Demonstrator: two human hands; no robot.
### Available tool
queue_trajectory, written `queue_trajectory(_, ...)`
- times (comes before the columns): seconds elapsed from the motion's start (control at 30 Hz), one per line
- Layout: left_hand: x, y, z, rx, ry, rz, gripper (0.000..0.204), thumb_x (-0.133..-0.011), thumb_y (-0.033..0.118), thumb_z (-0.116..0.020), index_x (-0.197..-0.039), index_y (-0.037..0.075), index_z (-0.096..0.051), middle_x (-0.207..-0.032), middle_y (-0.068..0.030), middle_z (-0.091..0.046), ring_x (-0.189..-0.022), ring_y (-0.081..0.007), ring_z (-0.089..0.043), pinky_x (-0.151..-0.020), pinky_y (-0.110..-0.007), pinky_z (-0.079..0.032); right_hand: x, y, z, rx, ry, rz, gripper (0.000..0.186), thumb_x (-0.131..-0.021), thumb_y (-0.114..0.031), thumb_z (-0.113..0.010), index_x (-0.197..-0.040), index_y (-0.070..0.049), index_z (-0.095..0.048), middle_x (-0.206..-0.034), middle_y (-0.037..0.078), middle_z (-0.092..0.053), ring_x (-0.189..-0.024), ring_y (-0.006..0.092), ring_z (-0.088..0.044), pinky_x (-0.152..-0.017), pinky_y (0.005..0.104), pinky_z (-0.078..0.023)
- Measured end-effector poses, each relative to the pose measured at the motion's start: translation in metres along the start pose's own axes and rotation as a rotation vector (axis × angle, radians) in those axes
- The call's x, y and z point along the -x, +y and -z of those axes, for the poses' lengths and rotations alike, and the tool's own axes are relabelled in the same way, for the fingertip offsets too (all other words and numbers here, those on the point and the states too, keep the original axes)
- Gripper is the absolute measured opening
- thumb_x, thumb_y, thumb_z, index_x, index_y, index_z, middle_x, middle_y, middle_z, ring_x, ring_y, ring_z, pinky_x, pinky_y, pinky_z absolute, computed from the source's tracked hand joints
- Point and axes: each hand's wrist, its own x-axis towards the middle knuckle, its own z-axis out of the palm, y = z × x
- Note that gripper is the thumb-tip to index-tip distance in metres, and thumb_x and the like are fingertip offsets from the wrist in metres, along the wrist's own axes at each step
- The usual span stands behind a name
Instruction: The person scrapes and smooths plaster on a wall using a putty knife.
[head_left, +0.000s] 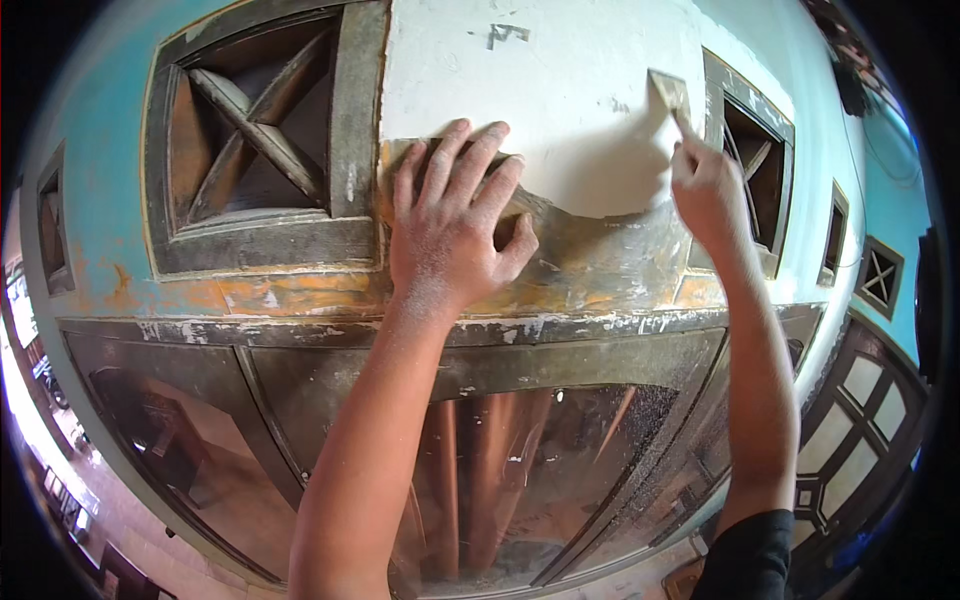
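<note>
My right hand (708,190) is closed round the handle of a scraper (670,92), a flat metal blade pointing up and to the left. The blade lies on or close to the white coating (560,110) of the wall; contact is hard to make out in its shadow. Flat against the wall, fingers spread, rests my left hand (448,225), dusted with pale powder. Its fingertips reach the lower border of the white part. Beneath that ragged border a grey and orange-brown stripped patch (600,255) shows.
A dark wooden vent frame with crossed bars (250,225) is set in the wall at left, and another vent frame (775,190) stands close beside my right hand. Below runs a wooden ledge (560,328) over glazed panels (520,480). Turquoise wall (105,190) lies outward.
</note>
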Motion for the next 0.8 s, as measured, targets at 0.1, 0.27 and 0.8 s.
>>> queue_trajectory(0.1,0.0,0.0,-0.002,-0.034,-0.006,0.0,0.045,-0.083,0.032,-0.072,-0.125,0.016,-0.069,-0.154,-0.0044,-0.054,-0.148,-0.0317,-0.045,-0.123,-0.059,-0.031,0.05,-0.004,-0.005,-0.019,-0.056,0.003,0.051,-0.101,-0.012,-0.051,-0.151,-0.001,-0.056,-0.087,0.025,-0.069,-0.082,0.036,-0.072,-0.076,0.0472,-0.057)
queue_trajectory(0.27,-0.001,0.001,-0.004,-0.016,-0.012,0.001,0.046,-0.084,0.033,-0.072,-0.126,0.016,-0.069,-0.154,-0.0042,-0.053,-0.148,-0.0317,-0.044,-0.124,-0.059,-0.03,0.113,-0.006,-0.011,-0.112,-0.148,0.002,0.062,-0.098,-0.004,-0.052,-0.159,0.002,-0.044,-0.096,0.024,-0.067,-0.082,0.035,-0.069,-0.076,0.0465,-0.057)
queue_trajectory(0.8,0.0,0.0,0.0,-0.005,-0.021,0.015,0.05,-0.082,0.03,-0.072,-0.129,0.016,-0.069,-0.156,-0.0037,-0.054,-0.148,-0.032,-0.046,-0.123,-0.057,-0.031,0.061,-0.015,-0.019,-0.136,-0.045,0.057,0.055,-0.098,-0.005,-0.052,-0.152,-0.008,-0.056,-0.083,0.028,-0.057,-0.071,0.0388,-0.064,-0.07,0.0434,-0.051)
